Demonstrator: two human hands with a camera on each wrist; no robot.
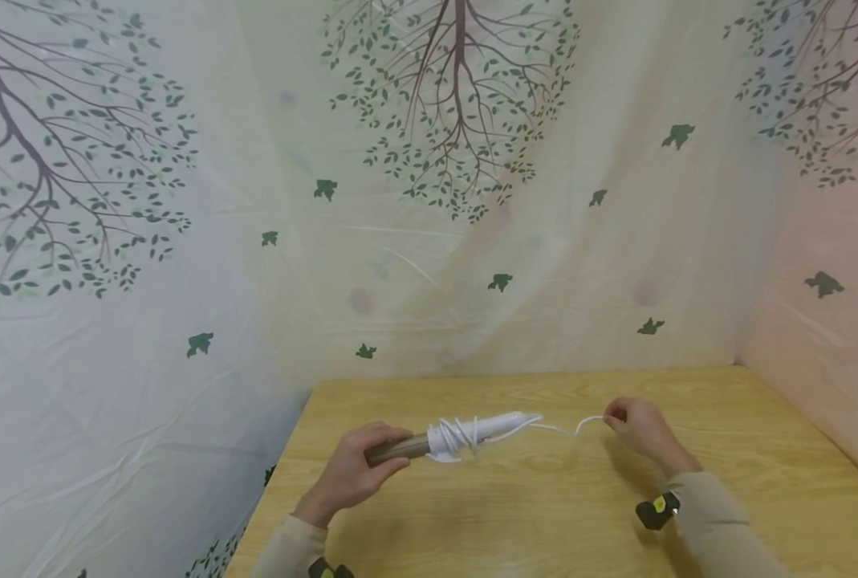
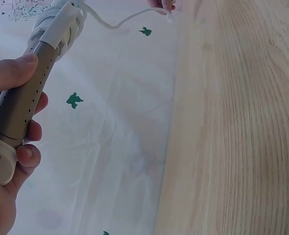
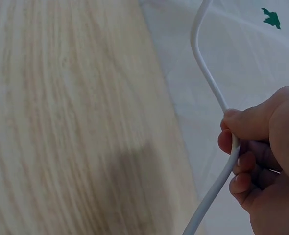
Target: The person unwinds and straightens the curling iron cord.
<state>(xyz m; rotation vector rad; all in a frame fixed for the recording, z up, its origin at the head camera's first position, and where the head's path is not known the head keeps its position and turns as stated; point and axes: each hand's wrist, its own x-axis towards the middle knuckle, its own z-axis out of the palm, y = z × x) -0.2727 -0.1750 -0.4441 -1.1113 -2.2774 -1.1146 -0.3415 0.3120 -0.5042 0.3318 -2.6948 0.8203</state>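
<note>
A curling iron with a white handle and a brown barrel is held above the wooden table, pointing sideways. My left hand grips its barrel; the left wrist view shows rows of small holes along the barrel and a pale cap at its end. White cord is wound in several loops around the handle where it meets the barrel. From the handle's far end the cord runs loose to my right hand. There, thumb and forefinger pinch the cord, as the right wrist view shows, with a length hanging below the fingers.
The wooden table lies beneath both hands. Behind it and at both sides hang pale curtains printed with trees and green leaves. A dark wrist device sits at the right sleeve's cuff.
</note>
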